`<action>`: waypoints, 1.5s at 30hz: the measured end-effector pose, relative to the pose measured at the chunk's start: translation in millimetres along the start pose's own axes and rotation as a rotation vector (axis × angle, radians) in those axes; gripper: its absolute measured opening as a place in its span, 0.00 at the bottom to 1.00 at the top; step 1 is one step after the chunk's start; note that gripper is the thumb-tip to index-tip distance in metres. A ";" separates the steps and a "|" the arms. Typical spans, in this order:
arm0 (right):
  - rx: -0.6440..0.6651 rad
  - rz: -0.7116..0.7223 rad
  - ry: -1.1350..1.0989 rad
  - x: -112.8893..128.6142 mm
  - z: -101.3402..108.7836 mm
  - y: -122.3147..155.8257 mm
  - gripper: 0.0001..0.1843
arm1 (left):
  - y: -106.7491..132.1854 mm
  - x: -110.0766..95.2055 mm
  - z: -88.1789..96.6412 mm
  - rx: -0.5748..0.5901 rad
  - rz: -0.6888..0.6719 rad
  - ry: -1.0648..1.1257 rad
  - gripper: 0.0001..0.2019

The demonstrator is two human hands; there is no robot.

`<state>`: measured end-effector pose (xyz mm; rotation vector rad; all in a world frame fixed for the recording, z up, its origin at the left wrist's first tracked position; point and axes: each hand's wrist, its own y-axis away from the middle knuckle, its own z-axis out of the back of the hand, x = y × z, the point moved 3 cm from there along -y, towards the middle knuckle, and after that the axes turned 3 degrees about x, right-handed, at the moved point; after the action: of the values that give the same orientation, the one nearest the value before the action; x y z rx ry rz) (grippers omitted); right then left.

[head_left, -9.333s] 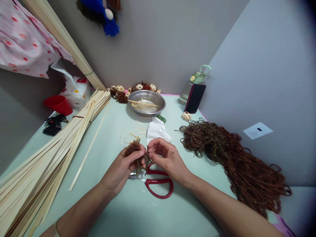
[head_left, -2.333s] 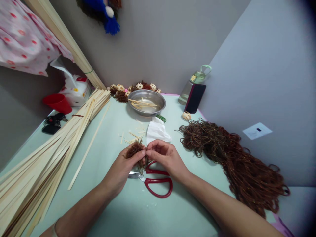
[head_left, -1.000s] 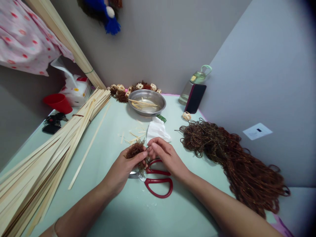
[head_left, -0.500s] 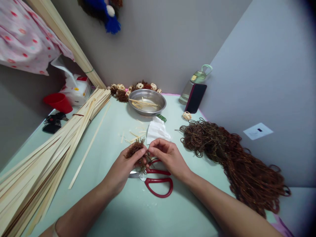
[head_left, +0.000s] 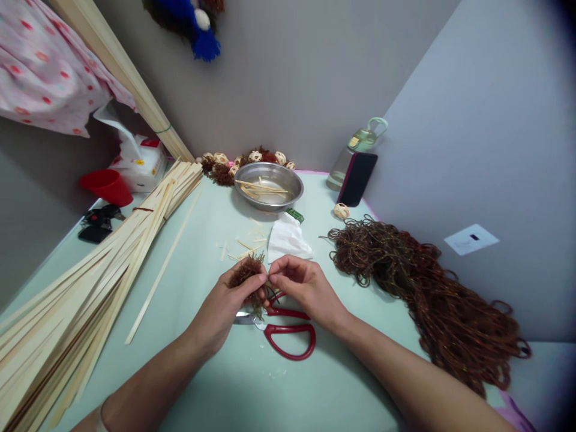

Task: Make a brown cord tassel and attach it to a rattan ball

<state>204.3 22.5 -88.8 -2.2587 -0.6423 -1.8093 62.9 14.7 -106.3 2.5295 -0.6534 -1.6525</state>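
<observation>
My left hand (head_left: 240,294) is closed around a small bundle of brown yarn (head_left: 248,270), whose frayed ends stick out above and below the fingers. Close beside it, my right hand (head_left: 299,285) pinches with thumb and forefinger at the bundle's right side; what it grips, perhaps a strand, is too small to make out. Under both hands lie scissors with red handles (head_left: 290,342), their blades pointing left and partly covered. A crumpled white tissue (head_left: 288,239) is just beyond my fingertips, with pale strip offcuts (head_left: 245,247) to its left.
Long pale wooden strips (head_left: 112,258) cover the left side. A metal bowl (head_left: 269,206) holds water and strips at the back. A phone (head_left: 357,180) leans by a bottle (head_left: 339,165). A heap of brown yarn (head_left: 418,282) lies right, near a small woven ball (head_left: 341,210).
Both hands stay in nearly the same place. The right fingers have shifted very slightly at the bundle's side; everything else on the table is unmoved.
</observation>
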 end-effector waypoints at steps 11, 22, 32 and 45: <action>-0.014 -0.030 0.092 -1.2 1.2 0.6 0.07 | 2.1 -1.5 0.2 0.031 0.007 0.009 0.05; -0.027 -0.027 0.093 2.7 1.7 0.4 0.08 | 1.8 -7.4 -1.0 0.029 -0.057 0.161 0.05; -0.086 -0.011 0.120 4.3 3.0 0.8 0.07 | -0.1 2.0 1.6 0.020 -0.013 -0.031 0.08; 0.011 -0.059 0.087 -3.5 2.7 0.0 0.10 | 0.1 -4.0 0.3 0.065 -0.028 0.218 0.05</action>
<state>206.2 22.8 -92.8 -2.1621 -0.7087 -1.9147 61.2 16.1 -103.0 2.7232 -0.6629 -1.3567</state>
